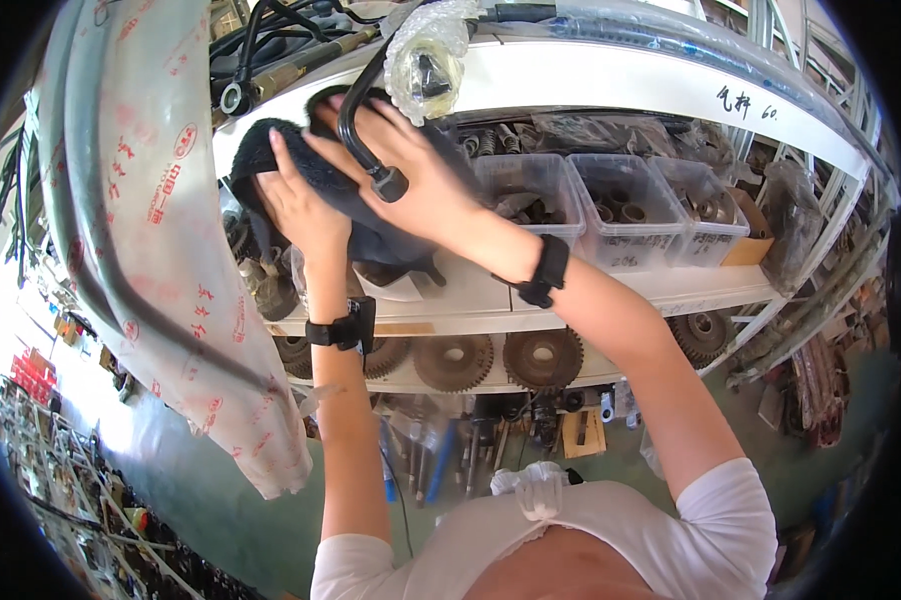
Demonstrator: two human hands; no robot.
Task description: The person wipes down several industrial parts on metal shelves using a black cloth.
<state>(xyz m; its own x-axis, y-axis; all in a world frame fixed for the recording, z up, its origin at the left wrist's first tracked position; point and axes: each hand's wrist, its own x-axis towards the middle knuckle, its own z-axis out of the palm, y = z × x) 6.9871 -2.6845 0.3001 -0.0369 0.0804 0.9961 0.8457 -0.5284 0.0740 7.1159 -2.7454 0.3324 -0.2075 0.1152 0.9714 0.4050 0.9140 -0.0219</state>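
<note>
Both hands are up at the middle shelf, on a dark, soft item [376, 235] with fuzzy black edges; its kind is not clear. My left hand [309, 215] grips its left part, fingers pointing up along the fuzzy rim. My right hand [411, 175] lies over its upper right part, slightly blurred, with fingertips partly hidden. A bent black pipe [349, 125] with a dark end fitting hangs from above, in front of my right hand. Bubble wrap [431, 60] covers a part beside that pipe. Black bands circle both my wrists.
Clear plastic bins [626, 215] of metal parts stand right of my hands. Toothed gears [543, 360] line the shelf below. A long plastic-wrapped bundle [161, 250] hangs close on the left. The white upper shelf edge [611, 70] runs above; hoses [271, 50] lie on it.
</note>
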